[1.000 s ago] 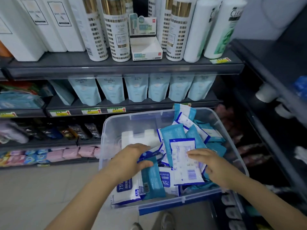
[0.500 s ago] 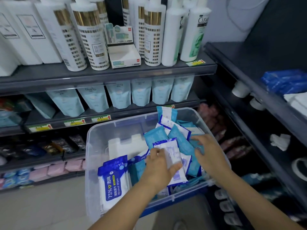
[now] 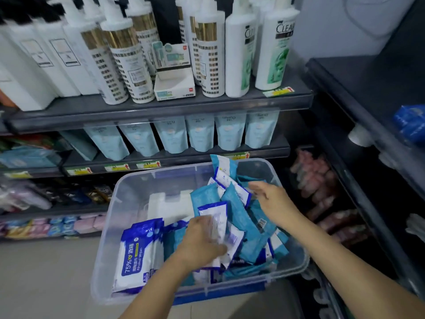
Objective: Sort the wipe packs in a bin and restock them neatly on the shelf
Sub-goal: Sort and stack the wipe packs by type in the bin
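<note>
1. Here, in the head view, the left hand [image 3: 202, 240] has its blurred fingers curled on the white pack [image 3: 212, 210], whose long axis points away from the person, inside the bin [image 3: 128, 203].
2. The right hand [image 3: 273, 203] is nearer the teal packs [image 3: 239, 217] and rests on them with fingers apart.

1. Clear rectangular plastic bin [image 3: 128, 196]: translucent, smooth walls.
2. Blue-and-white alcohol wipe pack [image 3: 135, 256]: glossy plastic film.
3. White blue-edged wipe pack [image 3: 213, 211]: crinkled, shiny film.
4. Teal wipe packs [image 3: 239, 217]: soft film, slight sheen.
5. White pump bottles [image 3: 210, 65]: smooth plastic, shiny gold bands.
</note>
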`<state>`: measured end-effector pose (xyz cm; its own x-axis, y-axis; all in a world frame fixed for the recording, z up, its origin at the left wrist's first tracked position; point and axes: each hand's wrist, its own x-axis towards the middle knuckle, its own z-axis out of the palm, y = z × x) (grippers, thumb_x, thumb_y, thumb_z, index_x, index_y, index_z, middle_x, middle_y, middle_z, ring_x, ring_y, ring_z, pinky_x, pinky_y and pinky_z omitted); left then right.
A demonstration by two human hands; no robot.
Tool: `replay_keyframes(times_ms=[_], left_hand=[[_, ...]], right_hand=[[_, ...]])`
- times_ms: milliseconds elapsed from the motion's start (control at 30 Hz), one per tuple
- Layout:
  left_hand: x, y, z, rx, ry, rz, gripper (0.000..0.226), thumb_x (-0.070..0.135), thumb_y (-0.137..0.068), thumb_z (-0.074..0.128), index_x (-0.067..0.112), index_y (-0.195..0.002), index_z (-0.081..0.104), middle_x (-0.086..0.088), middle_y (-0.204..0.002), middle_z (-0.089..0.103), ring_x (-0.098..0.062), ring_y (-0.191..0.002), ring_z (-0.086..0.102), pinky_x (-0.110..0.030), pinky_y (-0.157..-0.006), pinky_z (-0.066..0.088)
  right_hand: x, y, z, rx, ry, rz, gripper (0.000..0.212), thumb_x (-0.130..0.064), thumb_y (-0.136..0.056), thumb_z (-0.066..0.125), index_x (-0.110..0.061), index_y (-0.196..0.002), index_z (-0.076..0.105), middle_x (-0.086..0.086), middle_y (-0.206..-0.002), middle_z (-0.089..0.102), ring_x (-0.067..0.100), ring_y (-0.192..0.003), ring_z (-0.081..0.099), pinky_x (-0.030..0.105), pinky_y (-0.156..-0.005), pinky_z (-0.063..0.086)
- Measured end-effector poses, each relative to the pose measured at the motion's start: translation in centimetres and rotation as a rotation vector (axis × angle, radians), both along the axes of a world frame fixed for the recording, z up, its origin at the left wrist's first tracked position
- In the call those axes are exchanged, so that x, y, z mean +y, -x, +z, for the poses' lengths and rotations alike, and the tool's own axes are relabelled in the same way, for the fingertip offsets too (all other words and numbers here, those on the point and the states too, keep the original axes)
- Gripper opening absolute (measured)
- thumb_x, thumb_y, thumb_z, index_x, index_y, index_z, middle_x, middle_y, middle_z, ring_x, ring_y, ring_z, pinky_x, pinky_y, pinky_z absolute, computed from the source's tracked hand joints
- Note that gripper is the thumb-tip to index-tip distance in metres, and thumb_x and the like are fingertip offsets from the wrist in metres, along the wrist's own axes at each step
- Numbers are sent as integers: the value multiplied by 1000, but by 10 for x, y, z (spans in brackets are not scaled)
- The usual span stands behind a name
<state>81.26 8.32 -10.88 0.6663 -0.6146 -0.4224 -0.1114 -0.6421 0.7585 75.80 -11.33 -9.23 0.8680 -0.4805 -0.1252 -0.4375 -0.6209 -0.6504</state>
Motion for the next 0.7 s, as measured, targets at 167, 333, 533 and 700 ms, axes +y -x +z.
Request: replay_keyframes(times_ms=[167, 333, 533, 700], left_hand=[[8, 5, 8, 264, 277, 505, 28, 2, -84, 47, 18, -99, 64, 0, -88, 70, -19, -77, 64, -34, -65, 51], [14, 15, 8, 412, 406, 777, 13, 15, -93, 48, 16, -96, 60, -9, -82, 70, -23, -70, 65, -30, -61, 49], [15, 14, 10, 621, 643, 889, 26, 31, -100, 46, 14, -111, 62, -6, -86, 75, -19, -70, 73, -30, -52, 55], [10, 5, 5, 706, 627, 866, 33, 36, -101, 40, 13, -111, 61, -7, -91, 75, -20, -76, 73, -32, -57, 56]], right_hand=[[7, -16, 12, -25, -32, 11, 43, -30, -87, 64, -11, -125, 56, 6, -108, 65, 21, -98, 61, 29, -86, 46], [4, -21, 9, -9, -39, -39, 21, -11, -85, 66, -10, -106, 68, 4, -91, 67, 17, -81, 60, 21, -72, 43], [-11, -8, 18, -152, -214, -142, 1, -10, -87, 62, -10, -87, 63, -3, -78, 58, 16, -79, 55, 24, -68, 37], [-12, 2, 36, -285, -88, -117, 8, -10, -90, 57, -13, -82, 56, -11, -74, 53, 4, -67, 47, 10, -57, 35]])
